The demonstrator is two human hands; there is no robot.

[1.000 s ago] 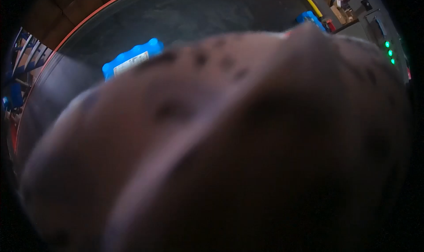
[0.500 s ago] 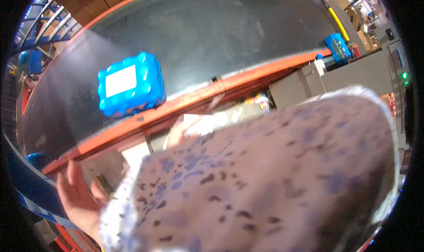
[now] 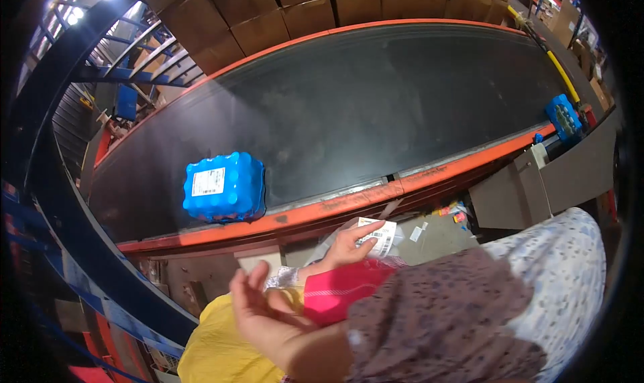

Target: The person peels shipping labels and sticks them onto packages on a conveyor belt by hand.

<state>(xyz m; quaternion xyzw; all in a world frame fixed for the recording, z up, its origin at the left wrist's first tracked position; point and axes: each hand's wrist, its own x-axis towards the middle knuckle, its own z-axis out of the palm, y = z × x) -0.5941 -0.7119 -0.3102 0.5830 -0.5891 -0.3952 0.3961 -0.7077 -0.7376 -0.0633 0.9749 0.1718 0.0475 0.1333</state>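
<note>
My right hand (image 3: 272,319) is raised in front of my body, its arm crossing from the right in a brown floral sleeve (image 3: 436,309). Its fingers are loosely bent and apart, with nothing in them. Beyond it, below the conveyor's near edge, my left hand (image 3: 349,247) grips a white barcode label (image 3: 382,235) with clear plastic around it. The fingers lie partly over the label. On the belt sits a blue shrink-wrapped pack (image 3: 231,188) with a white label (image 3: 208,182) on it, apart from both hands.
The black conveyor belt (image 3: 349,108) has an orange rim (image 3: 322,210). Brown cartons (image 3: 308,21) are stacked behind it. Another blue pack (image 3: 563,118) is at the far right end. A dark blue metal frame (image 3: 60,175) rises at left. Litter (image 3: 459,215) lies on the floor.
My view has shifted, so the blue pack appears lower and farther right. My right hand has moved rightward in view from the lower left, and more of my left hand and its label shows.
</note>
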